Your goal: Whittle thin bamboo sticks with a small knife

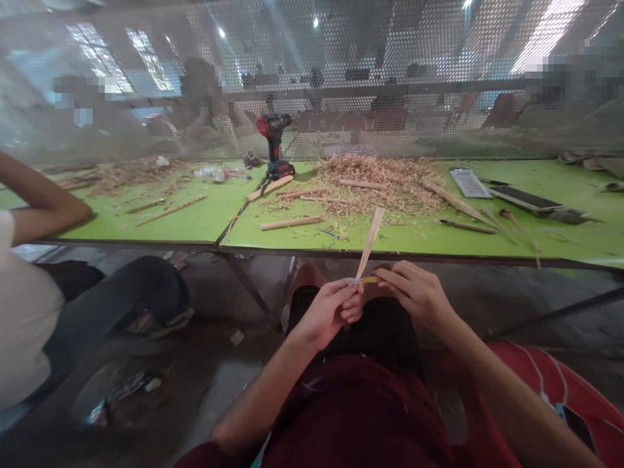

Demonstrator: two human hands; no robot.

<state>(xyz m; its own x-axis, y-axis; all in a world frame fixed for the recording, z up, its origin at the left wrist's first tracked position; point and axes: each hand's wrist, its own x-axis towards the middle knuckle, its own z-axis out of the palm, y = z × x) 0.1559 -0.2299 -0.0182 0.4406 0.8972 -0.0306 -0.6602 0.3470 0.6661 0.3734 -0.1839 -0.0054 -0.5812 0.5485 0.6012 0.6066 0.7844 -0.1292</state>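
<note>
My left hand (337,305) is closed around the lower end of a pale wooden strip (371,242). The strip leans slightly to the right, and its wider top end stands in front of the green table's edge. Beside it, my right hand (414,289) pinches a narrow yellow tool (371,279) whose tip meets the strip's base at my left fingertips. Its exact kind is too small to make out. Both hands are above my lap, just below the tabletop's front edge.
Wood shavings (380,175) are heaped on the green table (205,227). A cordless drill (273,143) stands behind loose wooden sticks (291,223). To the right lie a phone (524,198) and a slim carving tool (468,226). Another person's arm (43,201) rests at left.
</note>
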